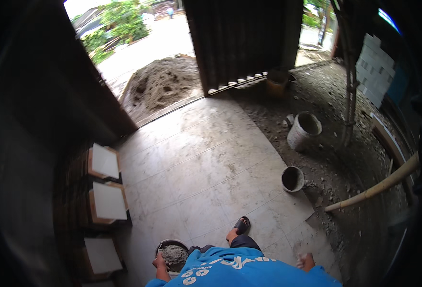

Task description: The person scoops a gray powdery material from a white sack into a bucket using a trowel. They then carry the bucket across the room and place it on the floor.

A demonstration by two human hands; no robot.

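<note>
1. A round grey bucket filled with wet grey mortar (173, 254) sits at the bottom of the view, just in front of the person's blue shirt (239, 272).
2. The left hand (159, 262) is curled over the bucket's near left rim, gripping it; the bucket hangs close against the body, above the pale tiled floor (206, 162).
3. The right hand (306, 260) shows only as a small part at the right edge of the shirt, well apart from the bucket; whether it is clenched or loose cannot be told.
4. A small round dark-stained bucket (292, 179) stands at the edge of the tiles, and its inside looks dark; what is in it cannot be told.
5. A larger pale bucket (304, 129) leans tilted on the rubble-strewn dirt ground (335, 167) farther off, mouth turned up and toward the right.
6. One foot in a black sandal (240, 226) steps forward on the tiles.
7. Stacks of boxed white square tiles (106, 201) line the left wall.
8. A heap of brown sand (163, 83) lies beyond the open doorway.
9. A pale pole (373, 189) slants across the dirt at right.
</note>
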